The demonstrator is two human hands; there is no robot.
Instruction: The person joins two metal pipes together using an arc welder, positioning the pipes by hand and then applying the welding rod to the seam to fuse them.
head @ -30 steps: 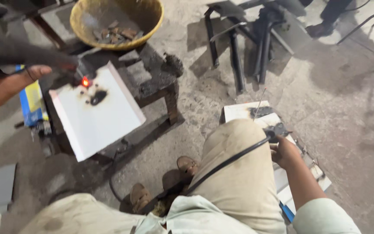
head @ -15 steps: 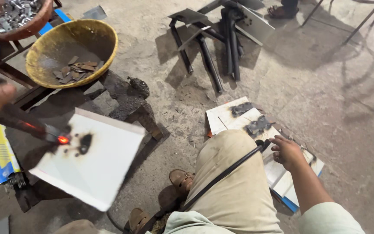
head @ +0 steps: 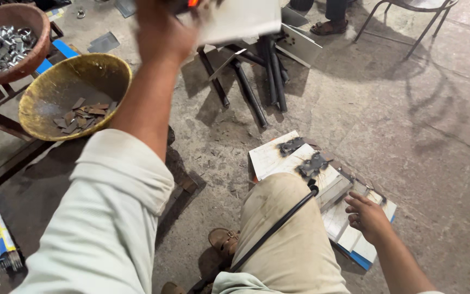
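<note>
Head view: left hand (head: 161,30) is raised high near the top edge, forearm stretched up and away, fingers clenched on a tool mostly cut off by the frame, its glowing orange tip (head: 193,2) just at a white panel (head: 240,19) held up there. Risk: the hot tip may scorch the panel or the sleeve, or the panel may slip. Right hand (head: 366,216) reaches low, fingers released and spread flat on the stack of white panels (head: 278,158) on the floor beside the knee.

The left hand (head: 161,30) and white panel (head: 240,19) are blurred and cropped by the top edge; its grip cannot be made out.
</note>
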